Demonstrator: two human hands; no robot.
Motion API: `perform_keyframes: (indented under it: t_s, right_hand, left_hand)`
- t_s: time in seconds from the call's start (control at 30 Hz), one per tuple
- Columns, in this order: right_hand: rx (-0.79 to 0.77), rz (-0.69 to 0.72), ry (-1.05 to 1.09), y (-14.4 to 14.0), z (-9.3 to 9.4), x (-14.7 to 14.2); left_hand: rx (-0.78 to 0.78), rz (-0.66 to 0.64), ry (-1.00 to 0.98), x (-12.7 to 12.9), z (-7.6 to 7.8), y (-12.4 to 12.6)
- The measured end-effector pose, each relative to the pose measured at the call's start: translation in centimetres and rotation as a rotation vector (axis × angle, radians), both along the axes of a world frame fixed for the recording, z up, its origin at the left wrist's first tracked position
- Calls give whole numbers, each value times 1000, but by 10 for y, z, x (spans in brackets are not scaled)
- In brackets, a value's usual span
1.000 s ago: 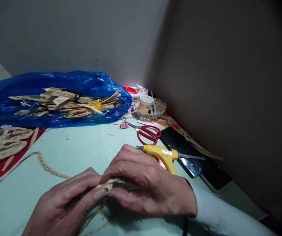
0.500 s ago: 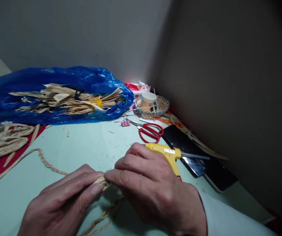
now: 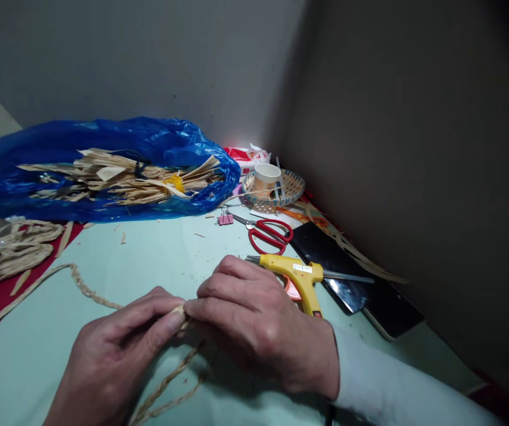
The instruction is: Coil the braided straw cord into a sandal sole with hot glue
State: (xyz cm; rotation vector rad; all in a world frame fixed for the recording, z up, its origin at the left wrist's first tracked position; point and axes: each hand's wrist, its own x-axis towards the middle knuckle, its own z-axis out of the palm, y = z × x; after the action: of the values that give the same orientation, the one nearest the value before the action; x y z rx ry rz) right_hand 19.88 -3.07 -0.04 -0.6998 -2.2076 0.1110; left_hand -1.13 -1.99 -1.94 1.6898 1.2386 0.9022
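Between my left hand [image 3: 125, 343] and my right hand [image 3: 250, 325] is a short piece of braided straw cord [image 3: 184, 322], mostly covered by fingers. My left thumb and forefinger pinch it from the left. The fingertips of my right hand press on it from the right, closed and curled, with their undersides hidden. Two lengths of braid [image 3: 166, 381] hang below onto the table. Another stretch of the cord [image 3: 86, 290] runs off to the left behind my left hand. Just beyond my right hand lies a yellow glue gun [image 3: 296, 272] with a glue stick in its back.
Red-handled scissors [image 3: 270, 235] and a pink binder clip [image 3: 225, 219] lie ahead. A woven basket [image 3: 296, 188] holds a paper cup [image 3: 267, 180]. Dark phone-like slabs [image 3: 392, 310] lie right. A blue plastic bag [image 3: 157, 133] carries straw bundles [image 3: 121, 174]; coiled braid [image 3: 23, 251] sits left.
Both hands have drawn slightly left, my right hand the most, uncovering the glue gun's nozzle and trigger. Less of the pinched braid shows. The whole view has shifted a little.
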Motion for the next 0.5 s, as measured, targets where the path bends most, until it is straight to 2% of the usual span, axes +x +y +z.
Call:
perform_keyframes:
  t_s: [0.13, 0.2, 0.33, 0.5]
  right_hand:
    - [-17, 19, -15, 8, 3, 9]
    - [-53, 35, -6, 11, 5, 15]
    - [-110, 45, 11, 14, 6, 20]
    - [-129, 16, -8, 13, 3, 18]
  left_hand:
    - [-218, -168, -96, 4, 7, 5]
    - [-314, -204, -153, 8, 10, 6]
    - [-405, -178, -228, 13, 11, 7]
    - [-445, -120, -320, 5, 4, 9]
